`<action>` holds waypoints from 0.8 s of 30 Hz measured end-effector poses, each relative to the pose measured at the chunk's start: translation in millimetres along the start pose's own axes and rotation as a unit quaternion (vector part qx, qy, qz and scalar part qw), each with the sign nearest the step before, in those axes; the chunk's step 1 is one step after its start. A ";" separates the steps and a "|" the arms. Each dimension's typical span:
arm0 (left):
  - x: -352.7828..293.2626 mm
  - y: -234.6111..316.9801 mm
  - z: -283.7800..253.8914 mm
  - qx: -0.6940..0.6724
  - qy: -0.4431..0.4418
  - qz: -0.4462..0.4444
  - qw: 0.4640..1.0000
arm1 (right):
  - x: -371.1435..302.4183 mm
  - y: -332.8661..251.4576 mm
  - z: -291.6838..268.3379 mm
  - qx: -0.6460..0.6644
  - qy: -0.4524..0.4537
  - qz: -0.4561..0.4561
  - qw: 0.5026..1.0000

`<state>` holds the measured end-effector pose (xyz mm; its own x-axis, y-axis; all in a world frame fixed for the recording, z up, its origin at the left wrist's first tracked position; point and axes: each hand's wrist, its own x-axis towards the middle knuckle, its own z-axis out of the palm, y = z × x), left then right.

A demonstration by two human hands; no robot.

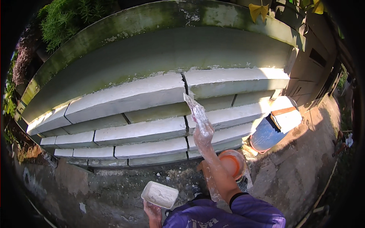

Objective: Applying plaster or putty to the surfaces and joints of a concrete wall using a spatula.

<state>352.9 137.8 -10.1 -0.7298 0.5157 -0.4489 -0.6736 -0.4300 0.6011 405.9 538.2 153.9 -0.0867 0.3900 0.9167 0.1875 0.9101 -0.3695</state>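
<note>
My right hand point(202, 133), smeared with white, is closed around a paintbrush point(192, 105) caked in white paint. The brush's tip points up and left, by the dark vertical gap in the stepped wall point(133, 89), close to the upper ledge. At the lower edge my left hand point(153, 211) grips the side of a white rectangular tub point(160, 194) holding thick white paint. Fresh-looking white covers the tops of several ledges point(148, 126). Grey-green faces show between them.
An orange bucket point(232, 164) stands beside my right forearm. Farther right is a blue drum point(266, 133) with a white-and-brown piece on top. Green, stained coping point(152, 26) runs along the wall's top, with plants point(70, 22) at far left. Concrete ground point(114, 190) is spattered white.
</note>
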 end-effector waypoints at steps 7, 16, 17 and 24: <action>-8.5 4.2 -19.6 0.007 0.007 0.001 1.000 | 40.3 39.8 -10.7 0.054 0.174 0.040 0.982; 1.0 11.3 -6.2 0.022 0.016 0.031 0.999 | 15.9 -19.7 7.7 0.001 -0.040 0.060 0.997; 5.2 12.0 0.9 0.027 0.026 0.045 0.998 | 11.5 -36.9 -0.7 0.069 -0.067 0.117 0.988; 19.8 30.5 42.8 0.061 -0.024 0.096 0.993 | -16.3 -131.5 -43.8 0.150 -0.351 0.239 0.893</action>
<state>322.9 166.7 27.7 -0.8347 0.4691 -0.2885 -0.5018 -0.4319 0.7494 425.5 406.0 194.2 -0.6785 0.6397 0.3611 0.1056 0.5715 -0.8138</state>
